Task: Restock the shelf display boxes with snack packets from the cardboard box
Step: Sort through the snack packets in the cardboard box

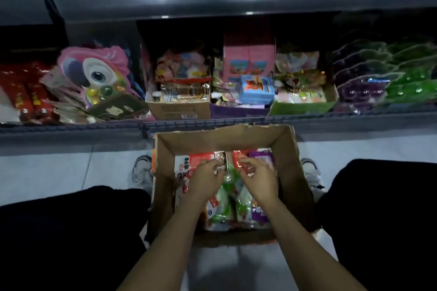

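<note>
Reaching into the cardboard box, I pinch snack packets with my curled left hand and right hand, gathering them for the shelf display boxes ahead.

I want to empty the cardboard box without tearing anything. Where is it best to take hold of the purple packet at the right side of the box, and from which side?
Probably by its far top edge, from above. The purple packet lies flat against the right wall of the cardboard box, and the right hand covers its middle, so only that edge is free to pinch.
</note>
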The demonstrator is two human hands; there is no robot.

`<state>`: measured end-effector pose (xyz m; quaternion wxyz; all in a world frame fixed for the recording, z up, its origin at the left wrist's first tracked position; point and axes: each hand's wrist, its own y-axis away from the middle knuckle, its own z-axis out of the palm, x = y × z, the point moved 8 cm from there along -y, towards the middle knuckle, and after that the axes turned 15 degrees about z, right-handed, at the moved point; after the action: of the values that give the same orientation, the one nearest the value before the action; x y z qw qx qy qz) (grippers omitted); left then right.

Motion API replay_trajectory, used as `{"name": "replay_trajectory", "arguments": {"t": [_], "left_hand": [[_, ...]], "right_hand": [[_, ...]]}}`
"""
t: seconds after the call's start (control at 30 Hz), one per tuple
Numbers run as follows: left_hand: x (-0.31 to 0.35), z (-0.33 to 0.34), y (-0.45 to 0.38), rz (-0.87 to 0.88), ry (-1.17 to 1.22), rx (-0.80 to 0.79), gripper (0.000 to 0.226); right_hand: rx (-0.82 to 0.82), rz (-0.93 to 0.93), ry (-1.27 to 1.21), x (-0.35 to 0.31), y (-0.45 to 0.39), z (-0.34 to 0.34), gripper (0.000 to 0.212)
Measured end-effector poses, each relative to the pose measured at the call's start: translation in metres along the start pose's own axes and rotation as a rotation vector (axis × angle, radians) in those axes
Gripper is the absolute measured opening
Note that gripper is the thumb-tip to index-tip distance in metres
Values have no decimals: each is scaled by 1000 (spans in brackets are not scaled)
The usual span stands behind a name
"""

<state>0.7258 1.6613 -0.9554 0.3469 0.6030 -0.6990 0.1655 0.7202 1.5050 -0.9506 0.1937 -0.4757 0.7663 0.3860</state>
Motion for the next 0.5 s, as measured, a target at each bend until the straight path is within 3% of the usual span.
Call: {"name": "replay_trajectory", "arguments": {"t": [0.23,0.5], "left_hand": [[-64,60,5,-182,46,-175,23],[-108,92,8,-284,42,-188,27]], "right_hand": [[-210,277,10,82,-18,67,25],[-405,396,-5,113,-21,116,38]]}}
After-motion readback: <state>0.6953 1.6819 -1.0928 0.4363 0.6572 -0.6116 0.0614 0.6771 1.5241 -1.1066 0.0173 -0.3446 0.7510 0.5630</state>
